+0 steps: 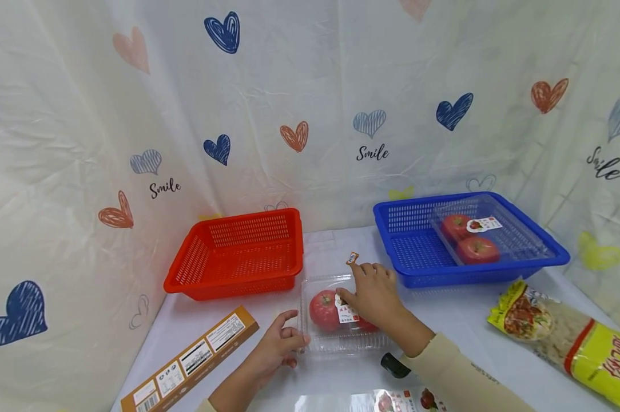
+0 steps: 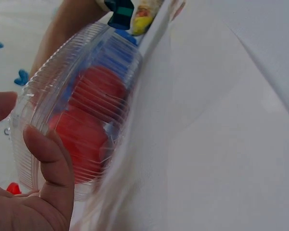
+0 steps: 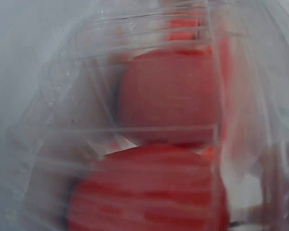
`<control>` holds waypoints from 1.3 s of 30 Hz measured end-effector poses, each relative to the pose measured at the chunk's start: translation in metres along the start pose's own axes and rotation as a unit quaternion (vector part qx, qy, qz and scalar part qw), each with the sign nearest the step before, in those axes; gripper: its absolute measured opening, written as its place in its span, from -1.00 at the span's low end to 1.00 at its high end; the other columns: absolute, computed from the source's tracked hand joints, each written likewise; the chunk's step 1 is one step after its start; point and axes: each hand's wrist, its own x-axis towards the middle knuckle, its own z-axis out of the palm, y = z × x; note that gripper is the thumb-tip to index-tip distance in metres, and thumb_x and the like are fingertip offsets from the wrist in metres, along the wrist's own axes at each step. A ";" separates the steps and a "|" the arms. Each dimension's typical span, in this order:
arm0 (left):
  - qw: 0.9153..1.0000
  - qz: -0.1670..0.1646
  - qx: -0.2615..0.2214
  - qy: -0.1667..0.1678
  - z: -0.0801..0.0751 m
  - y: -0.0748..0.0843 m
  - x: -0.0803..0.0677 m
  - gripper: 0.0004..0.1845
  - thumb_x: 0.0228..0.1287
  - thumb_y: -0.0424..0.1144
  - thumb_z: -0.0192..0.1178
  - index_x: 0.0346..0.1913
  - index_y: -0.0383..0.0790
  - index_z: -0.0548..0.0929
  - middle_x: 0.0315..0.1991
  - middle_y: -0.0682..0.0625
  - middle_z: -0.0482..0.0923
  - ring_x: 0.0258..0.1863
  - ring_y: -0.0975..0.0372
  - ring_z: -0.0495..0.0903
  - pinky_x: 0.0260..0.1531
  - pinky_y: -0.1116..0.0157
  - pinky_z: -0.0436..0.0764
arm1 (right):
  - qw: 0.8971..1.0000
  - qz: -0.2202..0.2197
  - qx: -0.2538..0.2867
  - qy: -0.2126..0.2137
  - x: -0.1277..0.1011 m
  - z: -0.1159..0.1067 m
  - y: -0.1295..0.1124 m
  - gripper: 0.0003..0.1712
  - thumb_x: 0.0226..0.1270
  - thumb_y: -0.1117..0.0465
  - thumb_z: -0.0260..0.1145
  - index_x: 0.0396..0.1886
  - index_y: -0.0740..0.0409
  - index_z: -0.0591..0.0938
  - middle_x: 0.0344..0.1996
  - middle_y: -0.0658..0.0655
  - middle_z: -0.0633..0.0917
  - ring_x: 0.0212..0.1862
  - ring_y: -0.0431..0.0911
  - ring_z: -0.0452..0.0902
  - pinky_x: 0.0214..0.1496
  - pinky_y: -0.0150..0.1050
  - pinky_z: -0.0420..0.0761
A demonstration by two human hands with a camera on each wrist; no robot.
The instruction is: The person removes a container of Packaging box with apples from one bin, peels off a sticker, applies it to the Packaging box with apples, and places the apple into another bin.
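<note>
A clear plastic box with two red apples and a white label rests on the table. My left hand is at its left side, thumb and fingers spread apart; in the left wrist view a bent finger is against or close to the ribbed wall. My right hand is over the box's far right part, thumb by the label and fingers reaching past the far edge. A small orange-brown wrapped piece appears at its index fingertip; whether it is touched cannot be told. The right wrist view is blurred.
A red basket stands at the back left. The blue basket at the back right holds another box of apples. An orange carton lies left, a noodle bag right, and a clear package at the front edge.
</note>
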 end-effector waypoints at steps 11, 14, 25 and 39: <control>1.000 0.001 -0.007 0.002 0.001 0.000 0.001 -0.16 0.20 -0.24 0.36 0.44 -0.19 0.10 -0.28 -0.06 0.56 -0.40 0.17 0.50 -0.51 0.32 0.62 | 0.994 -0.065 0.080 -0.034 -0.002 -0.020 0.021 -0.20 0.20 -0.05 0.43 0.38 0.13 0.39 0.23 0.28 0.50 0.32 0.28 0.25 0.26 0.34 0.13; 1.000 0.003 -0.005 0.004 0.001 0.001 0.001 -0.16 0.20 -0.24 0.37 0.43 -0.20 0.11 -0.28 -0.07 0.55 -0.40 0.16 0.51 -0.51 0.31 0.63 | 0.989 -0.086 0.104 -0.066 -0.003 -0.026 0.027 -0.12 0.14 -0.06 0.48 0.39 0.16 0.36 0.29 0.28 0.44 0.38 0.31 0.13 0.31 0.38 0.01; 1.000 0.011 -0.009 0.002 0.000 0.002 -0.002 -0.16 0.21 -0.26 0.35 0.44 -0.21 0.08 -0.27 -0.07 0.55 -0.36 0.15 0.54 -0.42 0.21 0.68 | 0.979 -0.122 0.120 -0.115 -0.007 -0.030 0.035 0.18 -0.15 -0.27 0.57 0.45 0.10 0.30 0.42 0.30 0.24 0.46 0.32 -0.09 0.36 0.36 -0.10; 1.000 -0.006 0.000 0.000 0.001 -0.004 -0.007 -0.41 0.32 -0.19 0.27 0.28 -0.38 0.30 -0.32 -0.09 0.56 -0.37 0.14 0.61 -0.27 0.15 0.70 | 0.974 -0.151 0.113 -0.130 -0.017 -0.031 0.051 0.04 0.10 -0.39 0.33 0.46 0.09 0.30 0.45 0.25 0.19 0.48 0.29 -0.14 0.37 0.36 -0.07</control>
